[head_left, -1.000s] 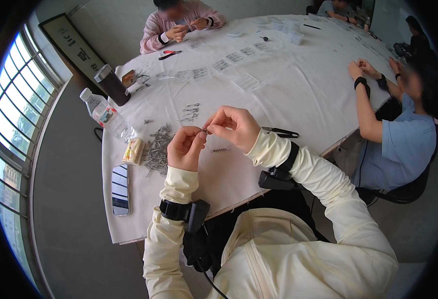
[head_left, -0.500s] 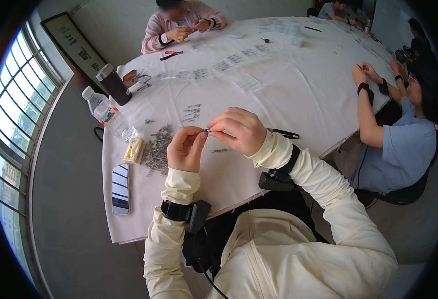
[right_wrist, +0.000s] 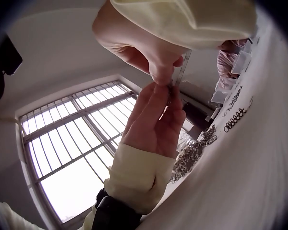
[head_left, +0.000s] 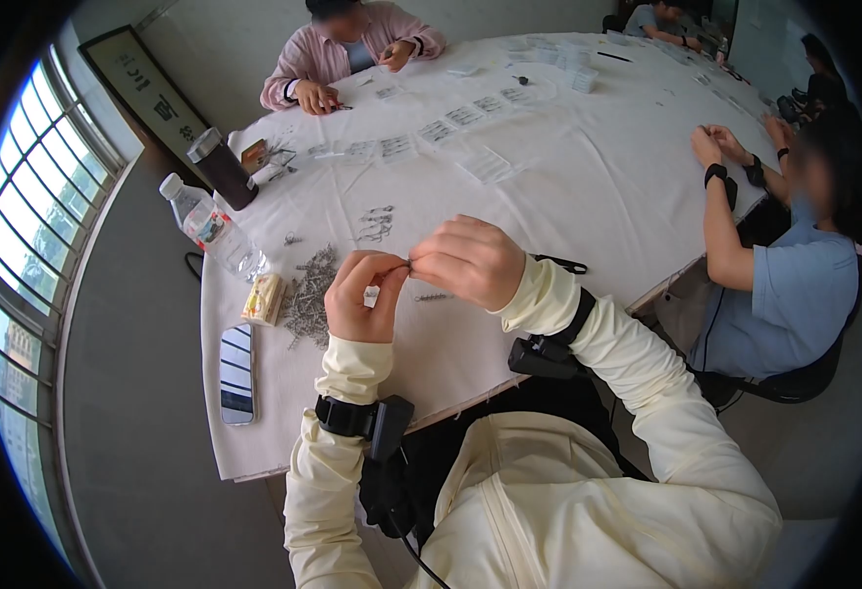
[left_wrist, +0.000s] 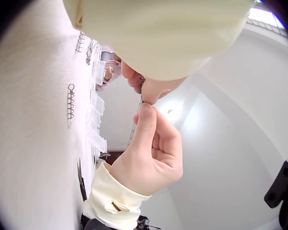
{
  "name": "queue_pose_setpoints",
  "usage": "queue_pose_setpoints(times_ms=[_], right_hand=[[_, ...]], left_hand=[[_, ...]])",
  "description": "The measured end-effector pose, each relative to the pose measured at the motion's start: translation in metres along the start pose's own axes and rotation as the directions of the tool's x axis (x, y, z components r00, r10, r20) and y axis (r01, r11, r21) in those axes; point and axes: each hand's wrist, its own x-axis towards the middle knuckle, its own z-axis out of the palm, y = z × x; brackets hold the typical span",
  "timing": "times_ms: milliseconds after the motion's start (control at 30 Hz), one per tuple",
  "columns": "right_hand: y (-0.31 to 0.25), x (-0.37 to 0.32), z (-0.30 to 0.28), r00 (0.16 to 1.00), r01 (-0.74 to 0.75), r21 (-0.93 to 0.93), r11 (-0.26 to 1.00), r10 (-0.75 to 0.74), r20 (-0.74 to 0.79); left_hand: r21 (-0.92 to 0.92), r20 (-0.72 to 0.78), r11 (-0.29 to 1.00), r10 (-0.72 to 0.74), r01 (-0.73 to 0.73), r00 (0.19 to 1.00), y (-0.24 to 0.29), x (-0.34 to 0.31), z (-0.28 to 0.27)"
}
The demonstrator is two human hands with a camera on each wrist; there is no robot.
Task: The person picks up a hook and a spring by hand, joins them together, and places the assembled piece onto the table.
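Observation:
My left hand [head_left: 360, 299] and right hand [head_left: 470, 263] meet fingertip to fingertip above the near part of the table. Thumb and fingers of each pinch a small dark metal piece [head_left: 409, 263], mostly covered by the fingertips. In the left wrist view, a coil-like wire piece [left_wrist: 70, 103] lies on the cloth below the hands. A tangled heap of similar metal wire pieces [head_left: 311, 306] sits left of my left hand; the right wrist view shows this heap [right_wrist: 194, 155] too. Beyond my hands several wire pieces [head_left: 376, 224] lie in a group.
A phone [head_left: 237, 375], a tissue pack [head_left: 263, 297], a water bottle [head_left: 205, 226] and a dark tumbler [head_left: 223, 169] line the left edge. Black-handled tool [head_left: 560, 264] lies beside my right wrist. Clear plastic boxes [head_left: 490, 165] stand farther back. Other people sit around the table.
My right fingers have drawn closer together over the small metal piece, and my left hand has shifted slightly left. The person across has lowered one hand to the red-handled tool on the table.

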Motion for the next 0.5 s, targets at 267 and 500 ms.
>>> queue_pose_setpoints(times_ms=[267, 500], right_hand=[[0.0004, -0.0038, 0.0013, 0.995, -0.095, 0.065, 0.993, 0.092, 0.036], [0.0005, -0.004, 0.0014, 0.99, -0.137, 0.137, 0.981, 0.133, 0.034]], left_hand=[[0.021, -0.011, 1.0, 0.02, -0.02, 1.0, 0.0009, 0.0002, -0.0011], [0.032, 0.001, 0.998, 0.051, -0.051, 0.999, 0.0037, 0.0014, -0.0021]])
